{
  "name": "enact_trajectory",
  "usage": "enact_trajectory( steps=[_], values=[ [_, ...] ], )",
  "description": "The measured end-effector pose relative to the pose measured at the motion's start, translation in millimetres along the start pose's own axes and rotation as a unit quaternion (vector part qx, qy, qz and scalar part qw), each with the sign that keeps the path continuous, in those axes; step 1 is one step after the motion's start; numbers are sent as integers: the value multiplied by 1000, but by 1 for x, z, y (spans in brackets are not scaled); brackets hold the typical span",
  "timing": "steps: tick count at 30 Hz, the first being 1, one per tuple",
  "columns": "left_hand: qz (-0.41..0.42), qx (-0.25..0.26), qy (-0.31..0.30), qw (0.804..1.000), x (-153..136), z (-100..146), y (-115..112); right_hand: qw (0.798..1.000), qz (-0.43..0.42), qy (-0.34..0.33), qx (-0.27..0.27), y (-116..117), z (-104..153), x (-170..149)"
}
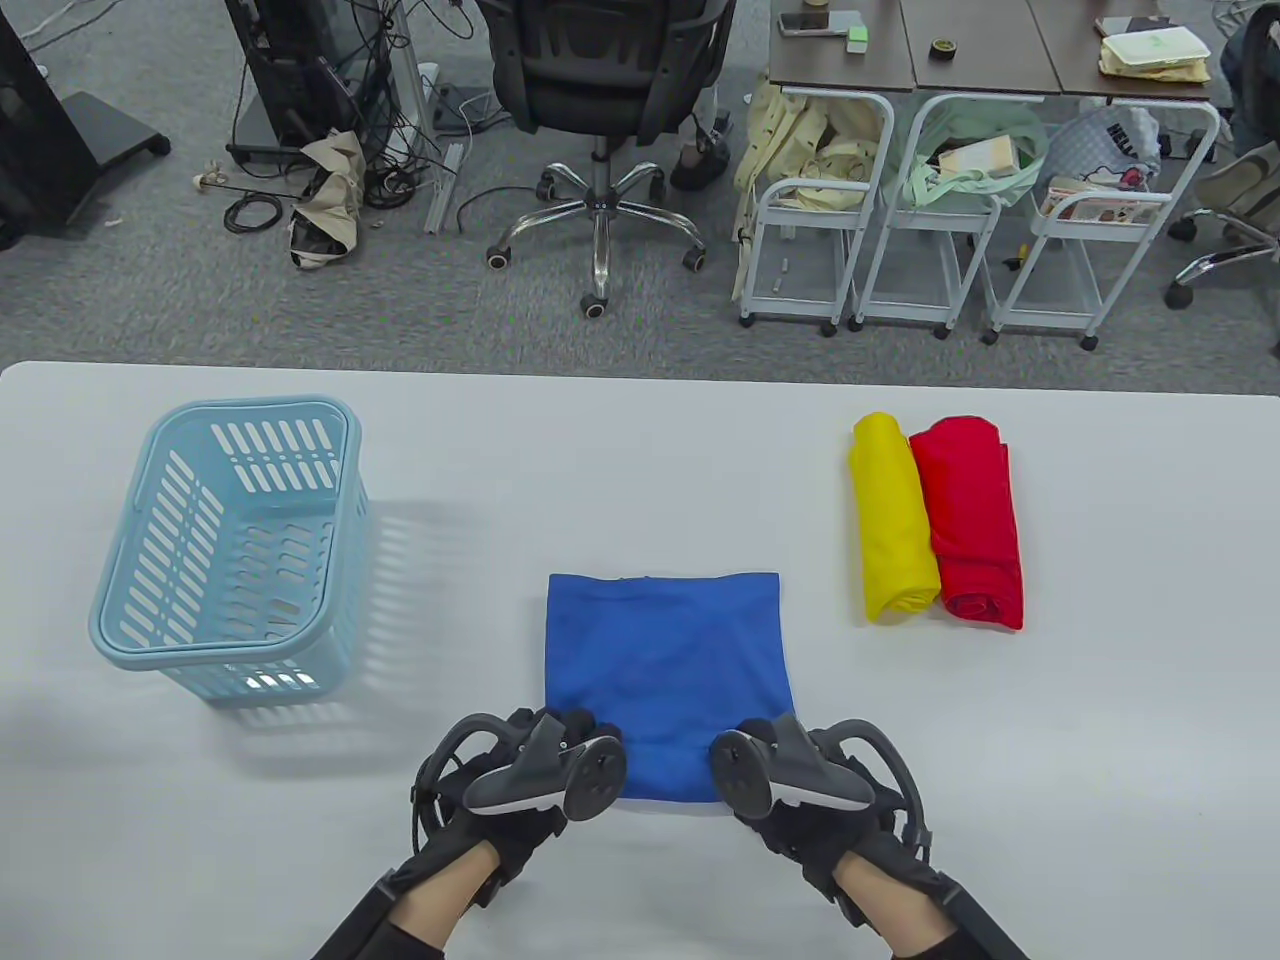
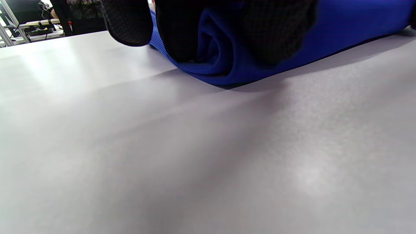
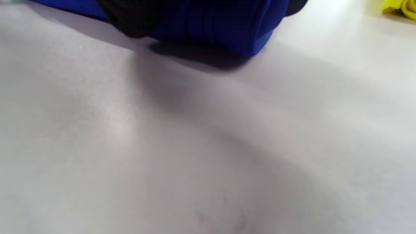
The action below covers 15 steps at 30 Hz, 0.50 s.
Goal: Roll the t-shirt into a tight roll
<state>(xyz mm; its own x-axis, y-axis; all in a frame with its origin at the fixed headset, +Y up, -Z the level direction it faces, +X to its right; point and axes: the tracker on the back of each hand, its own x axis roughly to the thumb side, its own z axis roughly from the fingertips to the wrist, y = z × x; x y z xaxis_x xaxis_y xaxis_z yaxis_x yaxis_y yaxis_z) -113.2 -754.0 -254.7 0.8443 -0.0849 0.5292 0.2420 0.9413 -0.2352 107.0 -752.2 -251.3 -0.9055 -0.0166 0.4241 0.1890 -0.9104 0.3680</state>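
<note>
A blue t-shirt (image 1: pixel 665 660), folded into a long rectangle, lies flat at the table's front centre, its near end turned up into a small roll (image 2: pixel 221 61). My left hand (image 1: pixel 575 735) grips the roll's left end, fingers curled over the coil. The right hand (image 1: pixel 755 738) holds the roll's right end (image 3: pixel 224 26), with a dark fingertip (image 3: pixel 130 19) over the cloth. Both trackers hide most of the fingers in the table view.
A light blue plastic basket (image 1: pixel 235 545) stands at the left. A yellow rolled shirt (image 1: pixel 893 520) and a red rolled shirt (image 1: pixel 970 525) lie side by side at the right. An office chair and carts stand beyond the table's far edge.
</note>
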Motion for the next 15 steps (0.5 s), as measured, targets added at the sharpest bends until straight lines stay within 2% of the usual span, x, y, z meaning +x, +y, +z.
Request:
enact_trajectory(
  steps=[2,5,6,8,10,12,15],
  values=[
    [12,7,1,1000,-3,1,3,999,-46,-7,-1,-4,-1,-8],
    [97,-2,-12,995,-15,5,8,984,-172,-47,25,-5,1,-28],
    [160,-14,-24,987,-20,7,8,975,-213,-53,40,-2,3,-35],
    [252,-18,-37,967,-26,8,4,967,-242,-49,66,3,3,-42],
    [233,-10,-19,972,-27,7,2,967,-243,-41,69,4,1,-45],
    [143,3,11,990,-27,3,1,972,-226,-15,56,4,0,-43],
    [82,9,46,996,-22,2,5,978,-199,24,48,2,1,-41]
  ],
)
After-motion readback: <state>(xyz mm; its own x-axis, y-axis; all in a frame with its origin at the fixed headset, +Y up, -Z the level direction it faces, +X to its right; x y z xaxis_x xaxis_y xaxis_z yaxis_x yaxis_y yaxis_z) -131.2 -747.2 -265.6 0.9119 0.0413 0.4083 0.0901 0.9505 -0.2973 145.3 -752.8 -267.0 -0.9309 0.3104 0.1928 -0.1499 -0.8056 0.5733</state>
